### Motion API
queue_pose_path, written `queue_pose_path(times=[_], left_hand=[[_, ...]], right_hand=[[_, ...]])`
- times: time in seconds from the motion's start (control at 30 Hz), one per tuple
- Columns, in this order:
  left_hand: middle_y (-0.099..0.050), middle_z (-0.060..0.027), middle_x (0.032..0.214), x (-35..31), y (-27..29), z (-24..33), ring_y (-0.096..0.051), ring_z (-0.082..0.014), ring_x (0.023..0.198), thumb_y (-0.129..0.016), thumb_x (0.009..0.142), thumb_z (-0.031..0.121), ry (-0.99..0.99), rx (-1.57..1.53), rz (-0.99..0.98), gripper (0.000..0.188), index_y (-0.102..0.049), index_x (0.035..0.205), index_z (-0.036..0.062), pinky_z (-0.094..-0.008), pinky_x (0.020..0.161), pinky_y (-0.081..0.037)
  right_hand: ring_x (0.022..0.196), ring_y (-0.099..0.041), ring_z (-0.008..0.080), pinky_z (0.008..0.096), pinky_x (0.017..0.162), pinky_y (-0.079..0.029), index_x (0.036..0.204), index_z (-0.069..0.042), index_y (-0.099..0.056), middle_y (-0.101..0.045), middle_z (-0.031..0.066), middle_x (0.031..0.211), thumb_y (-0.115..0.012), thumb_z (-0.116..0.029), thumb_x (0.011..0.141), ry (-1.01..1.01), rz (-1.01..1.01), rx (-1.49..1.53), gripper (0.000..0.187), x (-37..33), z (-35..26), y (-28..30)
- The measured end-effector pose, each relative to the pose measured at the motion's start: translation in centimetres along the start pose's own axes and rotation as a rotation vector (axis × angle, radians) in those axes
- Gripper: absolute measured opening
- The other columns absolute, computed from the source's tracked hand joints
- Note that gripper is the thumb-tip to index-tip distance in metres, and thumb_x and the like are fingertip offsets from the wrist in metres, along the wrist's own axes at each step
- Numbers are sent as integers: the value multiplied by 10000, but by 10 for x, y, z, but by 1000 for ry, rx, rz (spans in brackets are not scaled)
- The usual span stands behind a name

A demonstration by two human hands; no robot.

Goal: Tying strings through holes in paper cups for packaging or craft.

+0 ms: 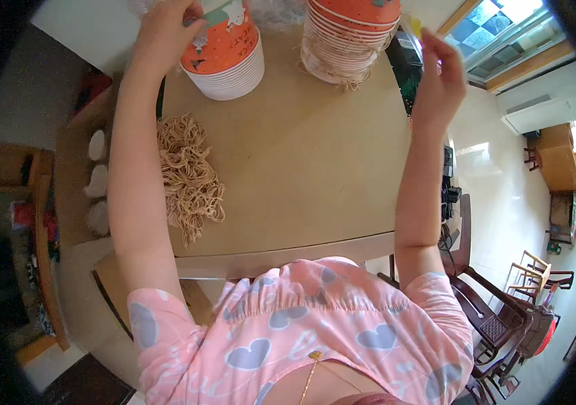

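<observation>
Your left hand [170, 30] curls beside an orange-and-white tub stack [228, 71] on its right; I can't tell if it grips. Below that hand lies beige string [190, 179]. Left of your bent-fingered right hand [442, 77], contents unclear, stands a strand-wrapped tub stack [352, 37].

A person [322, 327] wears a loose pink top [345, 320] printed with grey-blue hearts [247, 354] outlined in white, pale script [308, 345] showing between them from where I stand. Short sleeves [174, 337] end above the elbows; left hand [166, 30] and right hand [442, 79] are bare. A gathered seam [261, 312] crosses the front. A fine gold chain [306, 386] carries a small gold pendant [315, 355].
</observation>
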State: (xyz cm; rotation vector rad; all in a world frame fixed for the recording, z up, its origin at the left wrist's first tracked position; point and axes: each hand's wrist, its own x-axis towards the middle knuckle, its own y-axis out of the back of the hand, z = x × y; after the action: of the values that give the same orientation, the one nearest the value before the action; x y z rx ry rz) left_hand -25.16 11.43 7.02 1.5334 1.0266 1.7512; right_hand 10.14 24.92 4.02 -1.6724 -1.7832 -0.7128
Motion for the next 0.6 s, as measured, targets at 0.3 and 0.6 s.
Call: queue_pose_path(times=[0.3, 0.6], left_hand=[[-624, -177, 832, 15, 47, 42, -624, -296, 775, -670, 771, 36, 190, -241, -128, 121, -592, 840, -27, -381, 690, -489], [-626, -126, 746, 25, 90, 58, -620, -220, 698, -672, 776, 35, 148, -253, 30, 114, -586, 823, -24, -337, 643, -493]], right_hand=[[1021, -595, 150, 262, 823, -470, 985, -31, -655, -637, 78, 1075, -511, 29, 892, -191, -209, 64, 182, -62, 4, 3], [933, -600, 134, 245, 793, -466, 948, -4, -646, -640, 62, 1012, -522, 74, 856, -197, -266, 85, 174, -68, -1, -8]])
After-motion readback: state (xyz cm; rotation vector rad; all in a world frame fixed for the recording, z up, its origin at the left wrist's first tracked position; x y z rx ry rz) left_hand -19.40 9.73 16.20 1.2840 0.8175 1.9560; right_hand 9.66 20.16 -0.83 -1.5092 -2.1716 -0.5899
